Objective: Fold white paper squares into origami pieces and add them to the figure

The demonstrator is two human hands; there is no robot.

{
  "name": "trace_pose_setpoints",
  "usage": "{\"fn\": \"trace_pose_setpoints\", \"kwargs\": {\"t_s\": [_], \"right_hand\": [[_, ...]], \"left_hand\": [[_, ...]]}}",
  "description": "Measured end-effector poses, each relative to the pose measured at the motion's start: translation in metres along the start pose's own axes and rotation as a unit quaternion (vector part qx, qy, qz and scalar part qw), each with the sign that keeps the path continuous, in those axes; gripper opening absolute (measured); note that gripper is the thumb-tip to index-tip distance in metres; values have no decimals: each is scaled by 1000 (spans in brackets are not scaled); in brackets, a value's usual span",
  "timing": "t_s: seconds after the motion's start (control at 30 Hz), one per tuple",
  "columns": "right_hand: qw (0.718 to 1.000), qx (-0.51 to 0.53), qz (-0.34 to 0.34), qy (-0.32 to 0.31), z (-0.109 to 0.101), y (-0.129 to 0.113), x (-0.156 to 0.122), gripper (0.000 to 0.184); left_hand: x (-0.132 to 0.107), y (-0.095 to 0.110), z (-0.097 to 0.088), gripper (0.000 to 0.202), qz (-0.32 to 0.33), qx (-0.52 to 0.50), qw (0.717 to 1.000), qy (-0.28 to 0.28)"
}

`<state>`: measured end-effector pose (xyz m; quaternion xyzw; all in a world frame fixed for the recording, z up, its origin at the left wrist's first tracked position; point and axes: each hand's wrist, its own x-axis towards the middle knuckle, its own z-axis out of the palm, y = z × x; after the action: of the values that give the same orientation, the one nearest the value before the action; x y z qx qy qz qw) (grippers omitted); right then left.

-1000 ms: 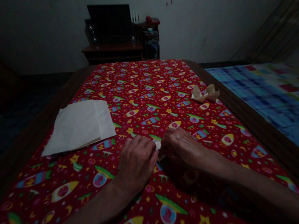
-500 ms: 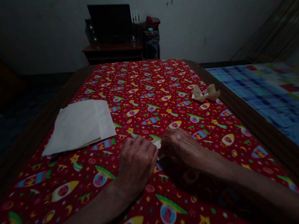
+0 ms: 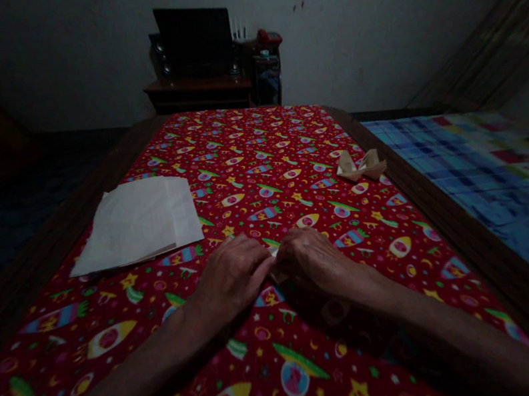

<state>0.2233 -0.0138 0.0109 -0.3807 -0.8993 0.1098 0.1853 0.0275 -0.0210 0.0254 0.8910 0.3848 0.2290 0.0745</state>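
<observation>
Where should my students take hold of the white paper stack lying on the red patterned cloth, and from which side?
Grip the flat stack of white paper sheets at its near right corner, coming from the front with the left hand, the closer one. The sheets lie flat and their near edge shows offset layers, so a pinch there should lift them cleanly.

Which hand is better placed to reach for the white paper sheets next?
Left, probably. The left hand lies nearer the white paper sheets, on its side of the red printed cloth; the right hand is farther off, with the left hand between.
</observation>
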Motion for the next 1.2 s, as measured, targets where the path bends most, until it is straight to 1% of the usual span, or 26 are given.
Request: {"fn": "trace_pose_setpoints", "kwargs": {"t_s": [0.07, 0.13, 0.2, 0.27, 0.37, 0.5, 0.57, 0.67, 0.73, 0.8, 0.87, 1.07, 1.2], "right_hand": [[1000, -9, -11, 19, -2, -3, -2, 10], [999, -32, -19, 38, 0, -4, -3, 9], [998, -54, -21, 39, 4, -4, -2, 10], [997, -67, -13, 25, 8, -4, 1, 13], [998, -67, 1, 10, 10, -7, 7, 17], [997, -67, 33, -6, 4, -15, 13, 21], [997, -68, 41, -11, 4, -17, 13, 20], [997, -69, 24, 6, 11, -14, 10, 10], [997, -72, 5, 17, 17, -10, 8, 15], [997, -80, -7, 14, 22, -7, 9, 18], [996, -90, -12, 11, 23, -7, 10, 18], [994, -108, -9, 10, 17, -12, 14, 17], [993, -111, -25, 14, 23, -7, 12, 14]], "left_hand": [[2, -8, -3, 19, -25, -69, 997, 4], [4, -13, -5, 17, -57, -114, 992, 5], [5, -15, -5, 17, -81, -132, 988, 5], [6, -16, -5, 18, -90, -136, 987, 10], [6, -15, -5, 19, -85, -133, 987, 11], [6, -13, -7, 19, -75, -132, 988, 4], [5, -13, -8, 18, -76, -130, 989, 6], [5, -13, -8, 17, -87, -127, 988, 2], [5, -13, -7, 16, -92, -131, 987, -6], [5, -13, -7, 16, -93, -133, 987, -9], [5, -13, -7, 16, -92, -130, 987, -9], [5, -13, -8, 17, -89, -133, 987, -14], [4, -13, -8, 16, -82, -132, 988, -19]]}}
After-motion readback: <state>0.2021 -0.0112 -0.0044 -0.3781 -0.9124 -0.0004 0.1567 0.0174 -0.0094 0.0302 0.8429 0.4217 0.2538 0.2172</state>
